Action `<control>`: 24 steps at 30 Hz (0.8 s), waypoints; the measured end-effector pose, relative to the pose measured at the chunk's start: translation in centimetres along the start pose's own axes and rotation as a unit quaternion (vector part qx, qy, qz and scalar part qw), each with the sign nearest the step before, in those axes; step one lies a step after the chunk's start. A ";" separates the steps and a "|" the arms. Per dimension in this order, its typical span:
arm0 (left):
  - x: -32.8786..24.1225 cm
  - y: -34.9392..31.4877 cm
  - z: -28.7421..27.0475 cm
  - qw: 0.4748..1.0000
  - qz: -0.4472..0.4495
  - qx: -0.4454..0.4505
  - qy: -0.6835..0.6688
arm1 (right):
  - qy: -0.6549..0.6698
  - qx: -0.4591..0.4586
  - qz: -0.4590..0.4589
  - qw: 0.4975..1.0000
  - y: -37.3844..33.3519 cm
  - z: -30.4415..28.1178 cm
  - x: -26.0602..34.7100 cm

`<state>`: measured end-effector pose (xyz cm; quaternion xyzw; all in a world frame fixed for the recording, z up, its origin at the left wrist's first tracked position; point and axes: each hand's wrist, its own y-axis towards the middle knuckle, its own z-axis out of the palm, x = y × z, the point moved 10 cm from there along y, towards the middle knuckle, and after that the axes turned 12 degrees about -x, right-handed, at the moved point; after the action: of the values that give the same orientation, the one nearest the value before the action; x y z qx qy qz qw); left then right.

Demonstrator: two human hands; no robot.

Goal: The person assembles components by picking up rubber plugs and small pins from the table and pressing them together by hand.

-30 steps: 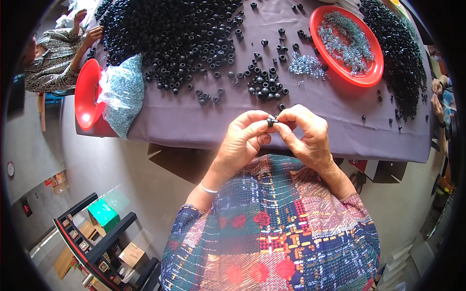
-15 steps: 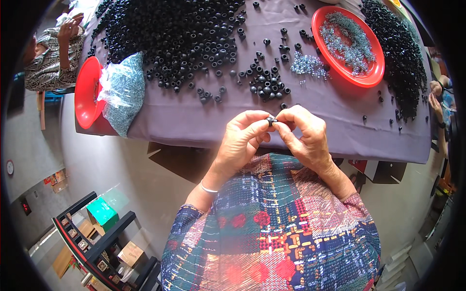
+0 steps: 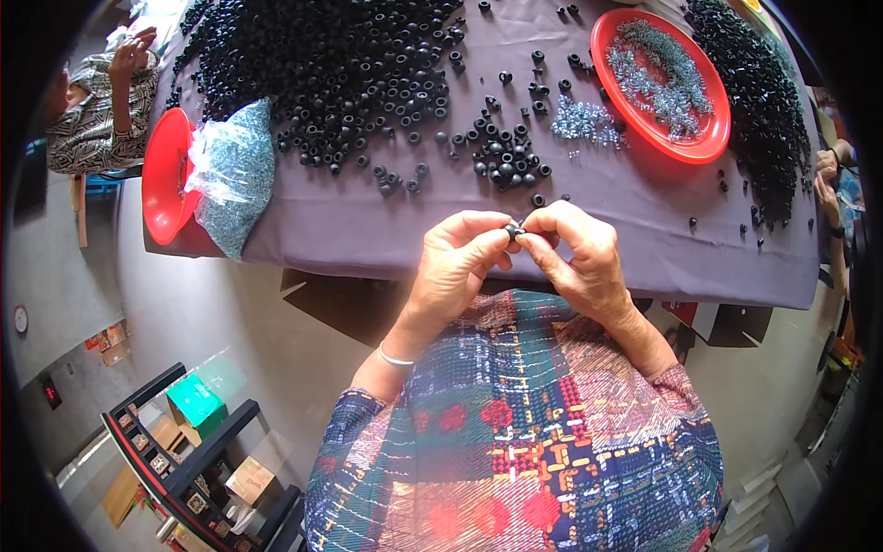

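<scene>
Far left on your worktop (image 3: 386, 241), draped in purplish-grey cloth, you've got a shiny red round bowl (image 3: 162, 210) with a clear plastic bag of tiny blue-grey bits (image 3: 237, 184) right by it, then a big spread of hollow black rounded pieces (image 3: 349, 83). Over the near edge, your left hand (image 3: 457, 265) is pinching a small black rounded piece (image 3: 512, 233), and your right hand (image 3: 581, 259) has its fingertips closed on its right side. Further right: a little silvery-blue pile (image 3: 584, 122), a red round plate (image 3: 685, 153) holding similar bits, and a long glossy black heap (image 3: 759, 120).
</scene>
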<state>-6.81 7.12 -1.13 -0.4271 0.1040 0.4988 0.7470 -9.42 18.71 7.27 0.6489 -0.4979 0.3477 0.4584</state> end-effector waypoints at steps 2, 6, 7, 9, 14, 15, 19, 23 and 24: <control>-0.2 -0.1 0.1 1.000 0.007 0.004 0.006 | 0.013 0.031 0.002 0.999 0.1 0.3 -0.1; -0.1 0.2 0.5 1.000 -0.020 0.022 0.003 | 0.049 0.084 0.025 0.995 1.2 0.5 -1.0; 0.0 0.2 0.5 0.999 -0.033 0.027 -0.003 | 0.072 0.136 0.014 0.988 1.6 1.1 -0.7; 0.4 0.1 0.5 0.997 -0.066 0.047 0.002 | 0.110 0.238 -0.012 0.965 1.7 2.5 -0.9; 2.3 -0.5 0.1 0.987 -0.146 0.063 -0.016 | 0.106 0.301 -0.079 0.944 0.8 3.4 0.3; 2.4 -0.8 0.0 0.987 -0.150 0.054 -0.017 | 0.088 0.293 -0.103 0.947 0.4 3.4 0.6; 3.9 -1.3 -0.6 0.983 -0.177 0.051 0.002 | 0.075 0.273 -0.109 0.953 -0.6 2.9 0.9; 4.6 -2.0 -0.5 0.978 -0.203 0.046 0.004 | 0.100 0.268 -0.057 0.956 -1.5 2.8 0.4; 4.6 -1.9 -0.7 0.979 -0.200 0.044 0.003 | 0.102 0.270 -0.060 0.955 -1.6 2.8 0.4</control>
<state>-2.83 9.42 -3.22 -0.4077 0.0409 0.3331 0.8492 -7.83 16.07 6.29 0.7383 -0.2959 0.5057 0.3342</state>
